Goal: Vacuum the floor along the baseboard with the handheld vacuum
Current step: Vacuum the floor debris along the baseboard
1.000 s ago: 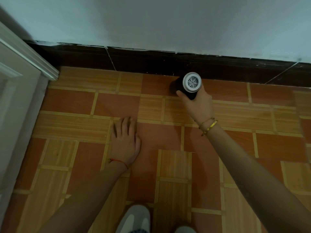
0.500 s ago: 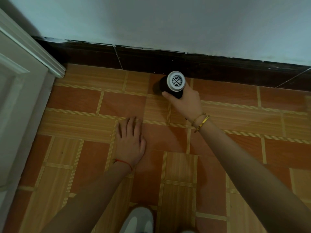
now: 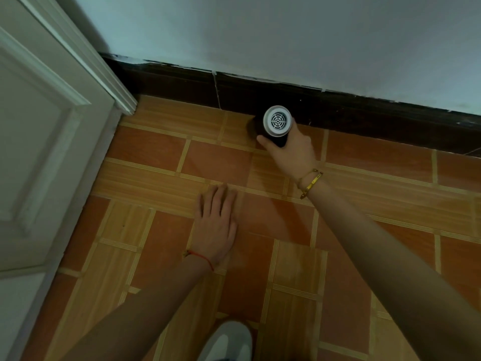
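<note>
A black handheld vacuum (image 3: 276, 124) with a round white vented end cap stands nose-down on the tiled floor (image 3: 218, 165), right at the foot of the dark baseboard (image 3: 364, 113). My right hand (image 3: 291, 152) is closed around its body from the near side; its nozzle is hidden. My left hand (image 3: 216, 222) lies flat on the floor with fingers spread slightly, palm down, holding nothing, well short of the baseboard.
A pale panelled door and its frame (image 3: 52, 126) fill the left side and meet the baseboard at the corner. A pale wall (image 3: 286, 35) rises above the baseboard. My white shoe (image 3: 229, 342) shows at the bottom edge.
The vacuum and my right hand have slid left along the baseboard toward the door corner. My view has swung left too. The left hand stays flat on the floor.
</note>
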A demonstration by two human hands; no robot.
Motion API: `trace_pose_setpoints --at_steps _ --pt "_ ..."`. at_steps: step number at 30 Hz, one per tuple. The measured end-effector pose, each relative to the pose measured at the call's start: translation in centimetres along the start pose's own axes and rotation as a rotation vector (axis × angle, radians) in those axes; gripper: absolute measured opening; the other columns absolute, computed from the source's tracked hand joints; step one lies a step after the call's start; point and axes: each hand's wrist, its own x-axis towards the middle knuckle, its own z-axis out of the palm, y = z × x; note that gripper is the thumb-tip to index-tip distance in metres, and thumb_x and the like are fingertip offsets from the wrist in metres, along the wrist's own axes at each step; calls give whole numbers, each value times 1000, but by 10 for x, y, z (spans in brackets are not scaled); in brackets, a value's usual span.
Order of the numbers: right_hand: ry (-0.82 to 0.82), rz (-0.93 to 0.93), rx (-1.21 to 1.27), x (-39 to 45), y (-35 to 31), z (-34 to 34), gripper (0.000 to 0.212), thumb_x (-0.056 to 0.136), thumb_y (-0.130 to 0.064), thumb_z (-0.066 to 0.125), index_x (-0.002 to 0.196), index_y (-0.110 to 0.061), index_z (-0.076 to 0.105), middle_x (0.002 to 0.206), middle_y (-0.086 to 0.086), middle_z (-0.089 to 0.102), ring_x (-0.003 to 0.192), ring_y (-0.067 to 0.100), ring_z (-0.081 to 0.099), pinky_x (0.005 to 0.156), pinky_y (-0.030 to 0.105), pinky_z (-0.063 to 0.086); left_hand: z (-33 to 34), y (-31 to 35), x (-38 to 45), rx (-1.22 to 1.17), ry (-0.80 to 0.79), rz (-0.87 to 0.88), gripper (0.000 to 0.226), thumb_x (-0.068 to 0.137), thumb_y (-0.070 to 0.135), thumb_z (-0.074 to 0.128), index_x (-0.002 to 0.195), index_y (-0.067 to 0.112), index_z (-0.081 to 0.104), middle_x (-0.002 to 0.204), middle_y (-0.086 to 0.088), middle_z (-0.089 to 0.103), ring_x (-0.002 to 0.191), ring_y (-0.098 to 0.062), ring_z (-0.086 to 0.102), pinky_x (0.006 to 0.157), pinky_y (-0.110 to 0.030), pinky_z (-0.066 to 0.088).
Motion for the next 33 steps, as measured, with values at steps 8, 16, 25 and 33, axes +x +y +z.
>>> trace_pose_setpoints --at_steps 8,16,25,33 --pt "-111 -93 22 12 -37 56 74 80 -53 67 140 -21 39 127 2 63 114 23 60 91 40 52 -12 -46 -19 7 15 -168 53 98 30 29 147 14 40 152 -11 40 145 -30 31 120 -58 19" --pt "-134 -143 74 34 -54 80 69 82 -48 68 138 -18 42 128 2 62 116 19 58 88 24 46 -14 -76 -20 44 10 -276 54 100 34 29 149 11 38 154 -14 37 146 -32 30 120 -58 18" --pt "-185 -186 127 64 -89 118 68 82 -43 70 138 -15 42 130 2 60 119 16 56 89 16 38 -14 -78 -21 15 36 -268 56 100 37 27 150 13 38 155 -11 37 146 -32 29 121 -58 15" --pt "-352 -208 229 62 -111 163 69 79 -39 75 137 -15 46 130 1 60 120 13 55 96 18 43 -14 -79 -20 6 2 -272 60 98 38 26 151 14 36 155 -12 39 146 -34 29 118 -62 20"
